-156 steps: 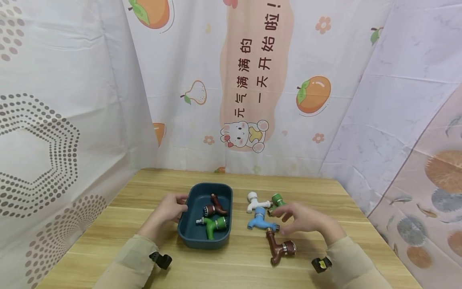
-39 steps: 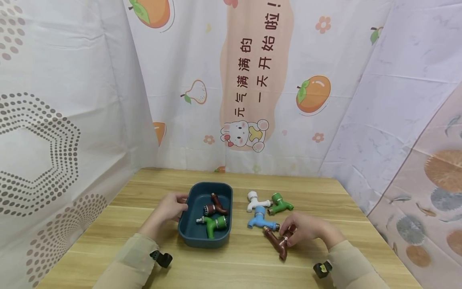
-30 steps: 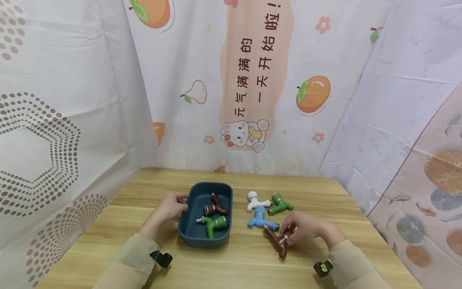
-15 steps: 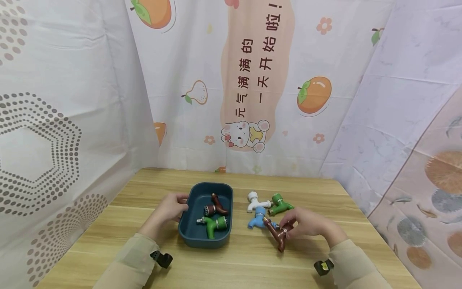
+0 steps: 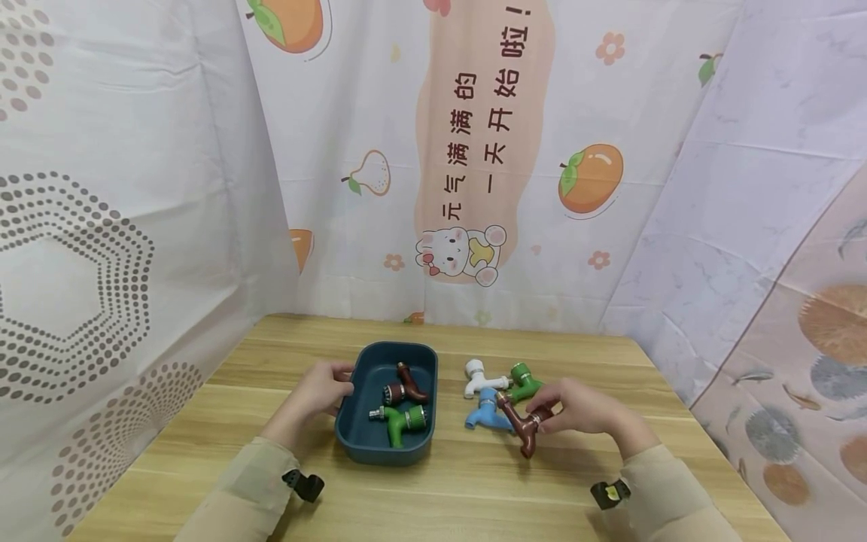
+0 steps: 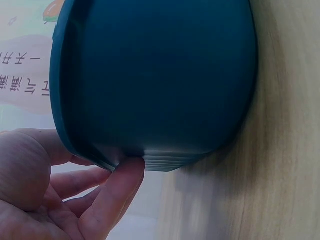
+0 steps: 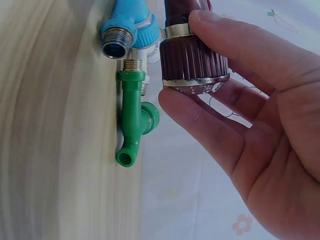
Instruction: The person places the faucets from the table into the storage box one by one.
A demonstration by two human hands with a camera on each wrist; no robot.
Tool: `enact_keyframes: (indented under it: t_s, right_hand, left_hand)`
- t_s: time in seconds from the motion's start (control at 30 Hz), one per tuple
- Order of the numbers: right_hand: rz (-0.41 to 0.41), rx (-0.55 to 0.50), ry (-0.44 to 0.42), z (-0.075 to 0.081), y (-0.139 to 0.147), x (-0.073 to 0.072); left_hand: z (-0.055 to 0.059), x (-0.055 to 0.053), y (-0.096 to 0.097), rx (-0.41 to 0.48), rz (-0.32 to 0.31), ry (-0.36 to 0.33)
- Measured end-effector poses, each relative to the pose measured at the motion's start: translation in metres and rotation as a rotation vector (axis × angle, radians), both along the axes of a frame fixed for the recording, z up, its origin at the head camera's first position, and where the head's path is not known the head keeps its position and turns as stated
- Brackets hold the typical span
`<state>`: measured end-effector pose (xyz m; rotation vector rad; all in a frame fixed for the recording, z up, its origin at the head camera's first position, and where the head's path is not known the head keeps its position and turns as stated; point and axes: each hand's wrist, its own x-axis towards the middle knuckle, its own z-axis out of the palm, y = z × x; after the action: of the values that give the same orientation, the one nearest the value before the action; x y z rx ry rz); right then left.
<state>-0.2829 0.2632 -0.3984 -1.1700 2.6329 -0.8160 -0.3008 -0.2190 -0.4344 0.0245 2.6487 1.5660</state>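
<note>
My right hand (image 5: 576,406) pinches the ribbed knob of a brown faucet (image 5: 524,427) between thumb and fingers. In the right wrist view the knob (image 7: 192,60) sits in the fingers, with its metal ring at the fingertip. The brown faucet partly covers a blue faucet (image 5: 488,412); a green faucet (image 5: 523,382) and a white one (image 5: 484,380) lie just behind. My left hand (image 5: 325,388) grips the left side of a dark teal plastic bin (image 5: 344,425). Inside the bin lie another brown faucet (image 5: 406,385) and a green faucet (image 5: 398,423).
The bin and loose faucets are on a wooden table (image 5: 447,497). Printed curtains (image 5: 352,256) hang behind the table and along both sides. Each wrist wears a small black camera, such as the left one (image 5: 305,485).
Over the last seconds my right hand has taken hold of the brown faucet's knob, turned the faucet and moved it slightly away from me. My left hand and the bin have stayed put.
</note>
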Motion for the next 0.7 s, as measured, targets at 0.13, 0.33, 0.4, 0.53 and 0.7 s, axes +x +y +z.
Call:
enact_keyframes:
  t_s: [0.13,0.33,0.4,0.53,0.7]
  right_hand:
    - [-0.009,-0.003,0.02,0.0036,0.0001,0.0004]
    - [-0.015,-0.002,0.023,0.0086,-0.0009,0.0006]
    - [-0.016,-0.001,0.022,0.0098,-0.0011,0.0008]
    - [-0.015,-0.001,0.018,0.0109,-0.0017,0.0001]
    - [-0.017,0.011,0.029,0.0102,-0.0035,-0.0033]
  left_hand:
    - [0.0004,0.0005,0.0,-0.003,0.0,0.001]
    - [0.0005,0.0003,0.0002,-0.015,0.004,0.001]
    - [0.0011,0.0003,0.0004,-0.016,0.002,0.001]
    - [0.0021,0.0005,0.0008,-0.012,-0.002,-0.003]
    - [0.0025,0.0004,0.0006,-0.005,-0.002,-0.008]
